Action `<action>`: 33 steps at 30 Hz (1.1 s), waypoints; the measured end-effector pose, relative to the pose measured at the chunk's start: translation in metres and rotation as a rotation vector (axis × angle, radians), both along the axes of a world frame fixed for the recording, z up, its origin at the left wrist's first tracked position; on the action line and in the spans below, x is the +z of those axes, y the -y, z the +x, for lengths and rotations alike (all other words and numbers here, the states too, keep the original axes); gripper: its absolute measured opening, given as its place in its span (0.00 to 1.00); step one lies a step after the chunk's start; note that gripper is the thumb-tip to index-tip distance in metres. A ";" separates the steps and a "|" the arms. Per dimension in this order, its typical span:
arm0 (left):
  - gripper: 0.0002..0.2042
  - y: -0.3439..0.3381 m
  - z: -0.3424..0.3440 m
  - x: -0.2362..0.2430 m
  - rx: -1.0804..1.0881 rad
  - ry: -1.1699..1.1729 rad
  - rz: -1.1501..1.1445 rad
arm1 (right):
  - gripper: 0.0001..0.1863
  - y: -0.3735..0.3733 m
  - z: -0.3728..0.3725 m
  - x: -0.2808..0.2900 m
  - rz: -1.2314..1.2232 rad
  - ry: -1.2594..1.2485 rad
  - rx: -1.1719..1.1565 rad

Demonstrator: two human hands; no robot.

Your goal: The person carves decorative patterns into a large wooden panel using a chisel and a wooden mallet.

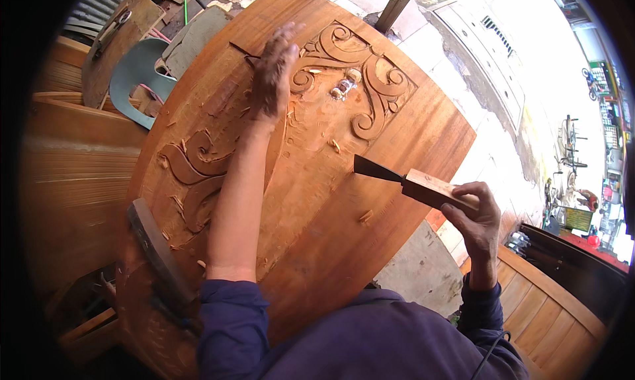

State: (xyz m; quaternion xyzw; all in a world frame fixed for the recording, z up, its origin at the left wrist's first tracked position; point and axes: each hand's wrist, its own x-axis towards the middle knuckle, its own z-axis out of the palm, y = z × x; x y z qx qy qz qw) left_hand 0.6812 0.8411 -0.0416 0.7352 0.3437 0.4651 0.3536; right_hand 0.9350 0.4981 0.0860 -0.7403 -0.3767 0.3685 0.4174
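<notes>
A large reddish-brown wooden panel (317, 248) with curved edges lies in front of me. Raised scrollwork (390, 82) is carved into its far right corner, and more carved scrolls (192, 165) show at its left. Over the far part of the panel is my left hand (274, 76), fingers stretched out and slightly blurred, holding nothing I can see. My right hand (477, 214) grips the wooden block handle of a chisel-like tool (430, 188). Its dark, flaring blade points left above the plain surface. Curled wood shavings (335, 145) are scattered about.
A dark wooden bar (157, 248) rests on the panel's left side. Near the far carving sits a small whitish object (344, 87), too unclear to name. A blue-grey plastic chair (135, 82) and stacked wood stand left. A slatted wooden piece (549, 300) is at right.
</notes>
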 end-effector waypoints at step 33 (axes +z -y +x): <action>0.23 0.185 0.009 0.015 -0.304 -0.111 0.041 | 0.24 -0.027 -0.113 -0.029 -0.215 -0.363 0.245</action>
